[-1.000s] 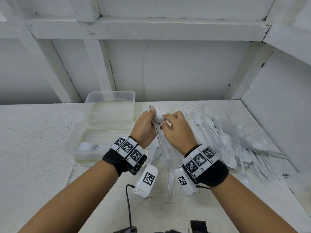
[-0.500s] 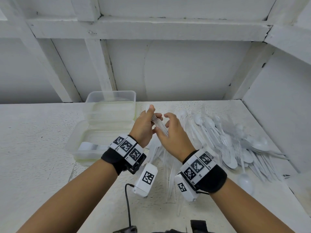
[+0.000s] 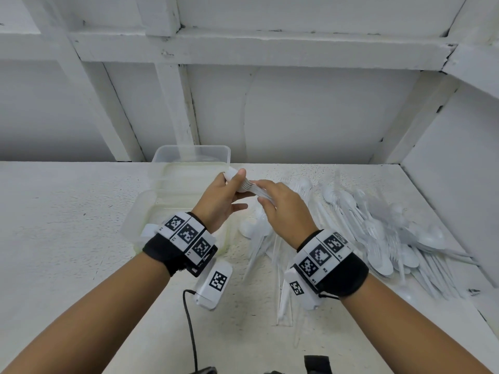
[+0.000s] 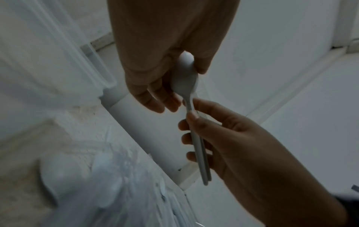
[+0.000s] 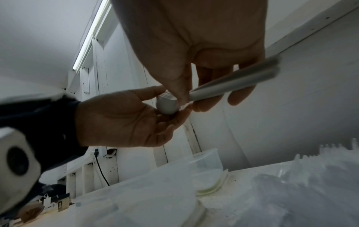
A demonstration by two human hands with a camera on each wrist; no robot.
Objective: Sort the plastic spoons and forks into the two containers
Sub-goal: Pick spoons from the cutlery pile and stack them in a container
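Pointing bowls away, spoon stack (image 3: 249, 188) spans both hands.

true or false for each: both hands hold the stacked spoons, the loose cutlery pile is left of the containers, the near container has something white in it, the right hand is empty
1. Both hands hold the stack of spoons: true; left hand at the bowls, right hand on the handles.
2. The cutlery pile lies left of the containers: false, right of them.
3. The near container holds something white: true.
4. The right hand is empty: false, it grips the handles.
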